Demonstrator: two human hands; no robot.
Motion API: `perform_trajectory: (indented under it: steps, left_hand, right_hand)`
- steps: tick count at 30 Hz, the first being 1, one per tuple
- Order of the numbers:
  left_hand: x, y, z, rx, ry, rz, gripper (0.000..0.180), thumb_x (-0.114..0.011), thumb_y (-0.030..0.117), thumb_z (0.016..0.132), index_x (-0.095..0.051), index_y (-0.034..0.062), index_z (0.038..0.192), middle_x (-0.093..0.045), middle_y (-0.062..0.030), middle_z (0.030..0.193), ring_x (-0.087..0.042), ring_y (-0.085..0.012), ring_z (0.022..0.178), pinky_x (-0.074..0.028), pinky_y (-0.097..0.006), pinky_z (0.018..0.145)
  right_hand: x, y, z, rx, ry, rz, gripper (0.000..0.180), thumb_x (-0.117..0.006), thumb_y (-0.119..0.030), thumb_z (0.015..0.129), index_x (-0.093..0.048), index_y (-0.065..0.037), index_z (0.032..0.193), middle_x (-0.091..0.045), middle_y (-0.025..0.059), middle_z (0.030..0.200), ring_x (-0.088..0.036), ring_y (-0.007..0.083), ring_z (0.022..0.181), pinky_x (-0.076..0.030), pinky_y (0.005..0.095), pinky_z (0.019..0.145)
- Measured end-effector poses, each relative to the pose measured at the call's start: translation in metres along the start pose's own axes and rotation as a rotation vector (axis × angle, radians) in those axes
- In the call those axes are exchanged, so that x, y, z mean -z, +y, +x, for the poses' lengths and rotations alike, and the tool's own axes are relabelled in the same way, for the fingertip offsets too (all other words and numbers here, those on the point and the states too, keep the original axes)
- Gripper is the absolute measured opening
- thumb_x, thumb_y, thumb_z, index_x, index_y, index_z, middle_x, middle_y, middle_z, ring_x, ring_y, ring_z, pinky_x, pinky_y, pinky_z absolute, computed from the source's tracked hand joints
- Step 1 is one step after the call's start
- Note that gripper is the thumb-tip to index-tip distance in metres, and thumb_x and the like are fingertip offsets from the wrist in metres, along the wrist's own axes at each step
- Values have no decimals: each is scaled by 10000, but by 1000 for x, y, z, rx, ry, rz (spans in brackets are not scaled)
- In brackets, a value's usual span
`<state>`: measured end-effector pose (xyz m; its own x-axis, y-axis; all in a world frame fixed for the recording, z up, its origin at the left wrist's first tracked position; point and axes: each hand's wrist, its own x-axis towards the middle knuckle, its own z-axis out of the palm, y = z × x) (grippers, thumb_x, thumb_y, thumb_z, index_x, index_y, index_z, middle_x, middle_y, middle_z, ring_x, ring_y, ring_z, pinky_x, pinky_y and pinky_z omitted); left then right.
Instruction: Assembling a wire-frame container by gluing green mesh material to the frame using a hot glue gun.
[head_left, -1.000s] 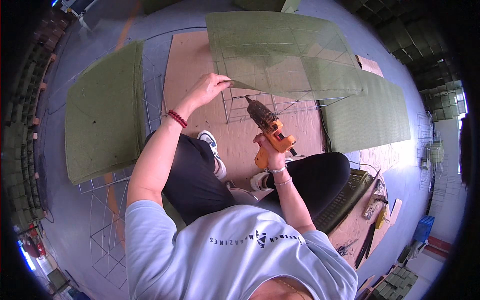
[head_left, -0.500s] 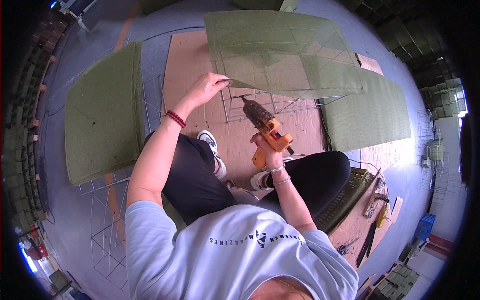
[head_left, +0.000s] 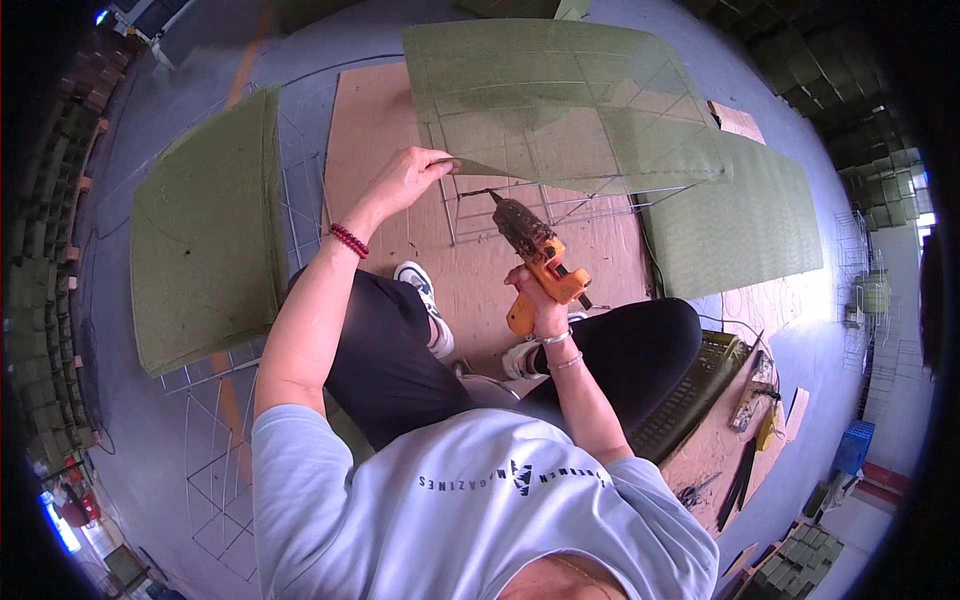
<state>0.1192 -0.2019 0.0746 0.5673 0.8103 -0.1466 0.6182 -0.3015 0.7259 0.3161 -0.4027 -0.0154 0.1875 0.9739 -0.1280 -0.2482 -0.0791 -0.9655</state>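
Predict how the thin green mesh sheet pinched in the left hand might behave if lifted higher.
The thin green mesh sheet would probably flex rather than stay stiff, since its near edge bends up to the left hand. It is likely light for its size, as the silver wire frame shows through it.

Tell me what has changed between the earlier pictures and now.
Very little: the tip of the glue gun in the right hand shifted slightly left, then back right, ending near where it began. Nothing was taken hold of or let go. The left hand still pinches the near edge of the green mesh, and the right hand keeps its grip.
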Motion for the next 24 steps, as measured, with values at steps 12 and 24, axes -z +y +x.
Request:
perform_trajectory:
  steps: [12, 24]
  left_hand:
    - [-8, -18, 5, -137, 109, -108, 301, -451, 245, 895, -625, 20, 992, -640, -162, 926, -615, -259, 858, -454, -332, 756]
    - [-7, -12, 4, -106, 88, -119, 319, -442, 247, 895, -623, 5, 999, -638, -162, 958, -609, -257, 889, -446, -326, 785]
  right_hand:
    - [10, 3, 3, 53, 139, 113, 140, -555, -116, 822, -583, -50, 702, -563, -13, 716, -493, 80, 674, -404, 239, 614]
    - [17, 2, 2, 45, 197, 151, 114, -562, -117, 824, -577, -41, 740, -571, 0, 722, -505, 95, 671, -405, 242, 621]
